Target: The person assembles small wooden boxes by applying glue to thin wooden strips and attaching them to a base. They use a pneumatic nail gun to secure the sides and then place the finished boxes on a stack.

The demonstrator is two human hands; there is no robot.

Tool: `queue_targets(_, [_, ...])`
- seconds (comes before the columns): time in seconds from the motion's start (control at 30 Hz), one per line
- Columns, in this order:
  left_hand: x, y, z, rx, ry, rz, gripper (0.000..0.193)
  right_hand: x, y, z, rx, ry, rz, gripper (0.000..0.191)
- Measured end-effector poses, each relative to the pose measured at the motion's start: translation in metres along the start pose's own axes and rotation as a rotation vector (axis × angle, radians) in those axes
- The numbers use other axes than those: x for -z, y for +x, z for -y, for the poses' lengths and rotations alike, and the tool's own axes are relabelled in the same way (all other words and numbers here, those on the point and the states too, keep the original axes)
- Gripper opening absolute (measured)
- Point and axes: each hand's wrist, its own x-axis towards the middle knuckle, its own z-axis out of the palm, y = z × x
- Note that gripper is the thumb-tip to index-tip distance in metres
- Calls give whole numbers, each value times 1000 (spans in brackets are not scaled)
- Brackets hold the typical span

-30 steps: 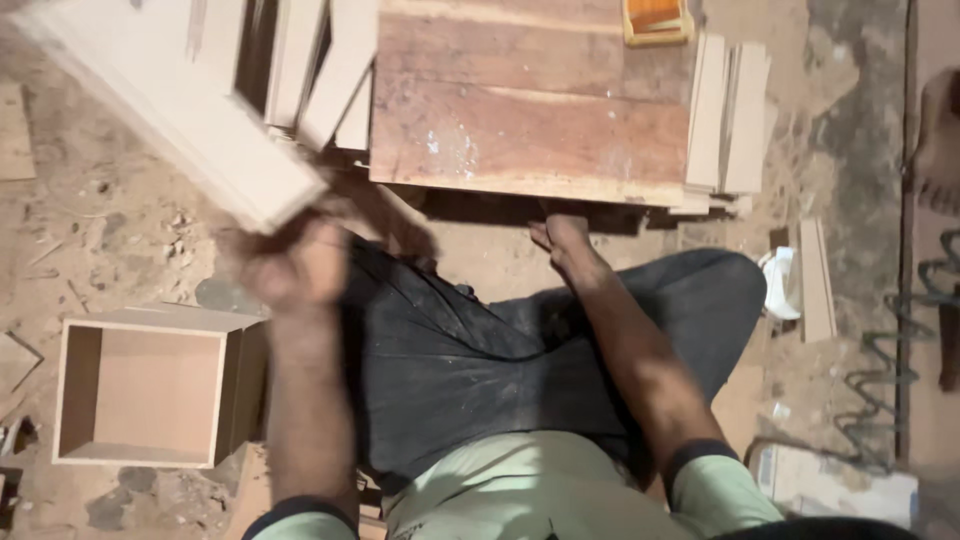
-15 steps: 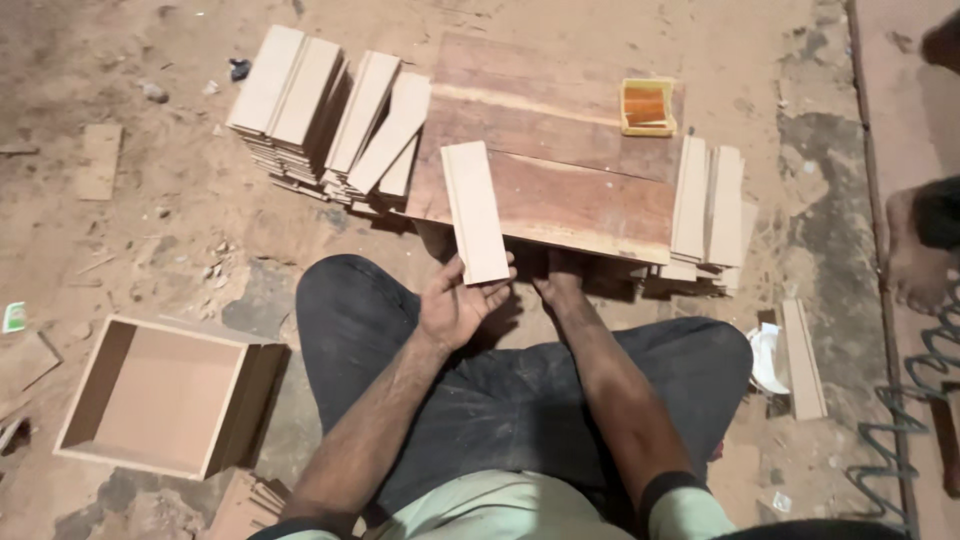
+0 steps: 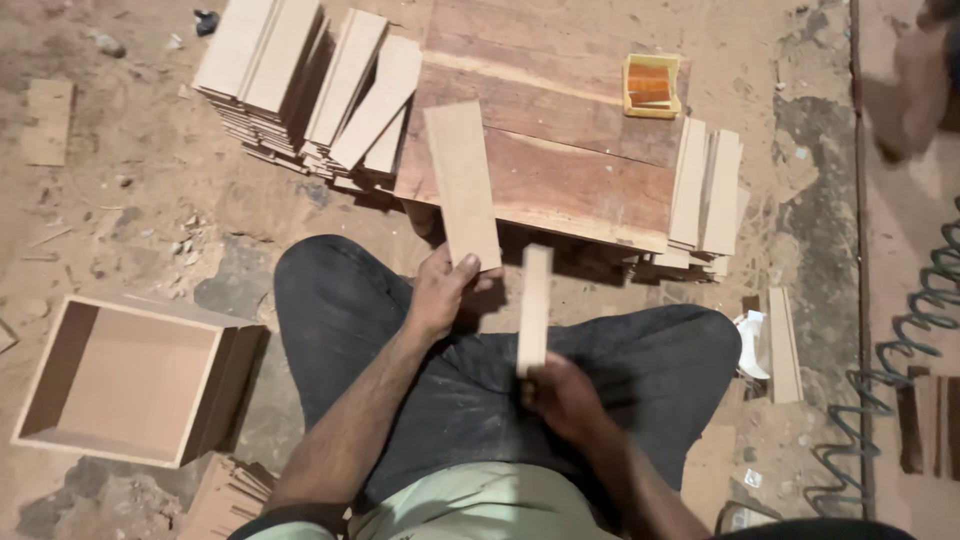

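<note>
Gripping a narrow wood strip (image 3: 534, 308) upright, the right hand (image 3: 562, 400) has just come up off the lap, slightly blurred. Left hand (image 3: 440, 290) still pinches the near end of the flat board (image 3: 462, 183) on the low workbench (image 3: 560, 130), so a second piece joined in.

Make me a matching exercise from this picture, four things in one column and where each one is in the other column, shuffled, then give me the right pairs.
Things:
1. wide flat board
2. narrow wood strip
3. open wooden box
4. small yellow tray

Places:
A. on the far part of the reddish work board
B. on the sandy floor, to the person's left
C. held upright in the right hand
D. gripped at its near end by the left hand

Pairs: 1-D, 2-C, 3-B, 4-A
</note>
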Motion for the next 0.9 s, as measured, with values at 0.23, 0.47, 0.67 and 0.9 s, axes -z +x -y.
queue_targets(0.23, [-29,-16,-22,-832,448,185,32,11,-49,13,1198,-621,-98,19])
queue_targets(0.47, [-30,-13,-18,-269,566,-133,28,11,19,28,921,-706,-406,23])
queue_targets(0.67, [-5,-21,-55,-628,619,-241,22,26,-47,46,1305,-1012,-641,17])
queue_targets(0.9, [-26,-20,-53,-308,662,-229,20,1,-98,103,1078,-556,-468,27])
